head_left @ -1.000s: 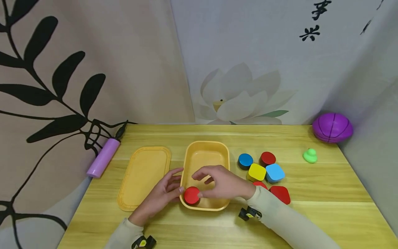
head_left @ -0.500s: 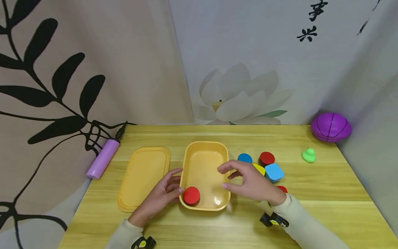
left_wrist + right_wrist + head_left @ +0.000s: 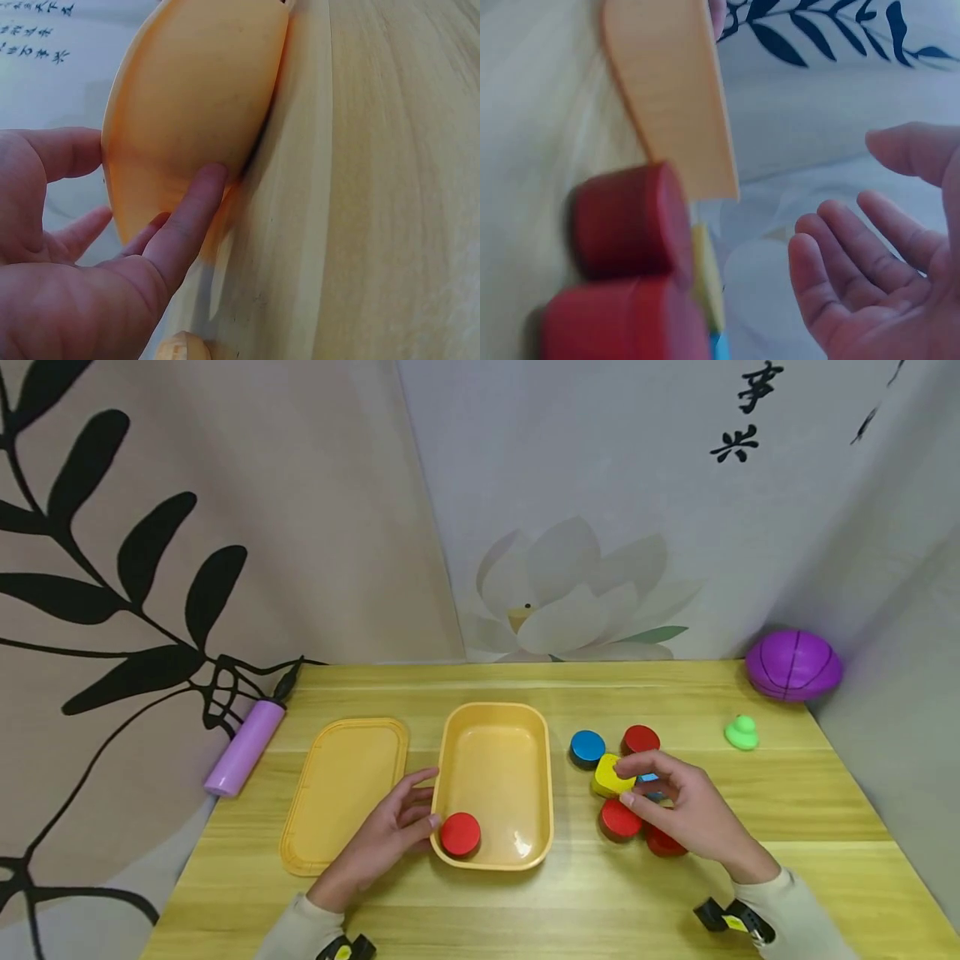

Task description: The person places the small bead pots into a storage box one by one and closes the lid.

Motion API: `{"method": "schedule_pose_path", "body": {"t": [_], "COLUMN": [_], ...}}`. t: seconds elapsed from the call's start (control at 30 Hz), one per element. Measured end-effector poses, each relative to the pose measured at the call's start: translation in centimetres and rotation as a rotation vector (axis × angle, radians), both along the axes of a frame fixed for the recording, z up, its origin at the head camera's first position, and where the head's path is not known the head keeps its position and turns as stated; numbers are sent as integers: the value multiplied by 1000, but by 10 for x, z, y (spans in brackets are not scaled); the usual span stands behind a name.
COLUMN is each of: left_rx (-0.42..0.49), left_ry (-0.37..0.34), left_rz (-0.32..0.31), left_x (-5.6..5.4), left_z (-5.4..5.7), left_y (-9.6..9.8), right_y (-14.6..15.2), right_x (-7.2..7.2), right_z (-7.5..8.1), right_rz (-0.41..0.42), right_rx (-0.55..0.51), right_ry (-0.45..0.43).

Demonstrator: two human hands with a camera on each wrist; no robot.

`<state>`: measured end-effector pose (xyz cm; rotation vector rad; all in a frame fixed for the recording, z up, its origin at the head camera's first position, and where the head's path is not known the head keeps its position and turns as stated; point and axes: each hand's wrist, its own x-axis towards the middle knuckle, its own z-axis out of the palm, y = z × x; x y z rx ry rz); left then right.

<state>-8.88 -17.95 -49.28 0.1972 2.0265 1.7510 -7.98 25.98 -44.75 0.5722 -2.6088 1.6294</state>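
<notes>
A yellow-orange plastic box [image 3: 502, 777] stands on the table with one round red block [image 3: 460, 834] in its near left corner. My left hand [image 3: 382, 835] touches the box's left side with extended fingers. In the left wrist view, fingertips [image 3: 214, 176] lie against its outer wall. Over the group of blocks at the right hovers my right hand [image 3: 693, 810], thumb and fingers apart, holding nothing. Beneath or beside it are a yellow block [image 3: 607, 779], a round red block [image 3: 619, 820], another red block [image 3: 663, 842] and a light blue block [image 3: 648, 783], partly hidden.
A matching flat lid [image 3: 345, 793] lies left of the box. Round blue [image 3: 587, 748] and dark red [image 3: 641, 739] blocks sit behind the yellow one. Farther out are a purple ball [image 3: 793, 666], a small green toy [image 3: 742, 732] and a lilac cylinder [image 3: 246, 747] with a black tip.
My right hand has left the red block in the box and moved right, over the blocks. The left hand has stayed at the box's side.
</notes>
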Motion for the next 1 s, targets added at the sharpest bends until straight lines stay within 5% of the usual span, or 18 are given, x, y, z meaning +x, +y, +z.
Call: {"method": "schedule_pose_path", "body": {"t": [0.37, 0.6, 1.0], "left_rx": [24, 37, 23], "left_ry": [-25, -3, 2], "left_rz": [15, -3, -1], "left_x": [2, 0, 5], "left_z": [-1, 0, -1], "left_y": [-2, 0, 3], "right_y": [41, 53, 61], "right_x": [29, 39, 38], "right_z": [-29, -39, -53], "right_rz": [-190, -235, -122], "right_rx": [-29, 40, 202], "right_ry": [67, -97, -319]}}
